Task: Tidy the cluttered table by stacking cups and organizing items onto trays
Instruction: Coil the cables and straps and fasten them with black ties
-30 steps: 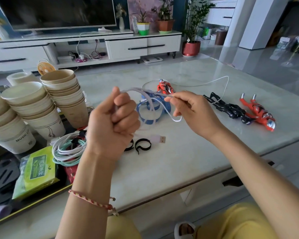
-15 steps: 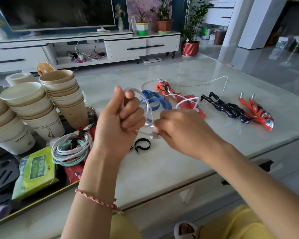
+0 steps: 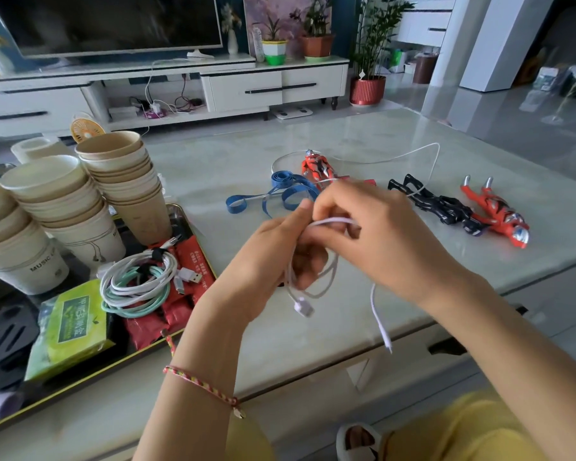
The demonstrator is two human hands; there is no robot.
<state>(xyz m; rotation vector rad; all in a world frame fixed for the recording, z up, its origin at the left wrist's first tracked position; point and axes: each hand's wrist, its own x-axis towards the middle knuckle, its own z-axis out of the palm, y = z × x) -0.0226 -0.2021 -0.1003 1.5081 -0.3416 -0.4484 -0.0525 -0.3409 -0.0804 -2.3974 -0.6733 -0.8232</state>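
White cable (image 3: 330,223) held above the bench (image 3: 226,161).
Our left hand (image 3: 270,257) grips its loops in curled fingers; our right hand (image 3: 373,234) pinches a strand. Both plug ends dangle below; stacked cups (image 3: 127,181) stand on the tray (image 3: 177,217).

Bare desk (image 3: 213,161) lies open at eleven and six o'clock; stacked cups (image 3: 127,184) block nine, toy figures (image 3: 443,207) crowd two.
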